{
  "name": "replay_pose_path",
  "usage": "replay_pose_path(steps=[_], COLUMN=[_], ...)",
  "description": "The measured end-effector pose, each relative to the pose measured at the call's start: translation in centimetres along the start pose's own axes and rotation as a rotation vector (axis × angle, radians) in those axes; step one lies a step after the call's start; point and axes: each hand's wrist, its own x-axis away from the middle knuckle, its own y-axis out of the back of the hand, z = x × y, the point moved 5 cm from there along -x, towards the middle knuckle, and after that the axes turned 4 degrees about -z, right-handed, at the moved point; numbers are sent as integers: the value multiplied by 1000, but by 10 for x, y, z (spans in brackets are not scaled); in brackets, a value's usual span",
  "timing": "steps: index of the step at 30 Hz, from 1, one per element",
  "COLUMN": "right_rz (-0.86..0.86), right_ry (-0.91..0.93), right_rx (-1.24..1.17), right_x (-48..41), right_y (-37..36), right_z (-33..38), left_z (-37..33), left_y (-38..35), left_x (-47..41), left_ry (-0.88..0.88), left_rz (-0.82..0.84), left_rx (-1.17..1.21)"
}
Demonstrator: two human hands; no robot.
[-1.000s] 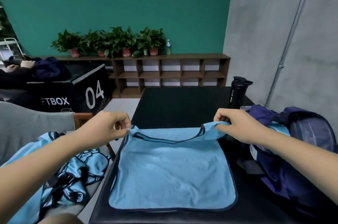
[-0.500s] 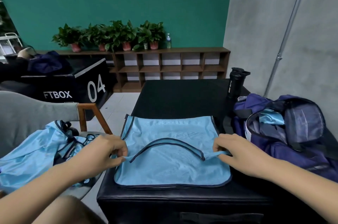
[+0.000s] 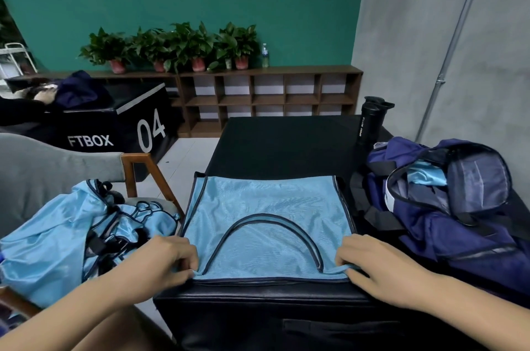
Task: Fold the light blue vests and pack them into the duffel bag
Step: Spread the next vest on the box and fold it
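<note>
Pinching the near corners of the light blue mesh vest (image 3: 266, 207), lying folded on the black padded bench (image 3: 286, 144), the left hand (image 3: 163, 261) and right hand (image 3: 381, 267) are arguably risking the slick layers sliding askew on release.

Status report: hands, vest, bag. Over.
Left hand and right hand each pinch a near corner. Vest lies folded flat on the table. Duffel bag open at right, path clear.
</note>
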Motion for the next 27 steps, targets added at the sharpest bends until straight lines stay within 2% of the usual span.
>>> replay_pose_path(steps=[7, 11, 14, 23, 27], right_rz=[-108, -25, -10, -175, -227], right_ry=[35, 74, 35, -87, -123], right_rx=[0, -37, -102, -31, 69], right_x=[4, 4, -3, -73, -102], right_y=[9, -1, 4, 3, -6], right_z=[8, 16, 15, -35, -62], left_z=[3, -4, -5, 58, 87], left_y=[4, 4, 12, 43, 44], left_x=[4, 1, -13, -117, -149], left_ry=[35, 104, 170, 322, 480], left_rz=[23, 126, 200, -281, -347], left_rx=[41, 139, 212, -16, -183])
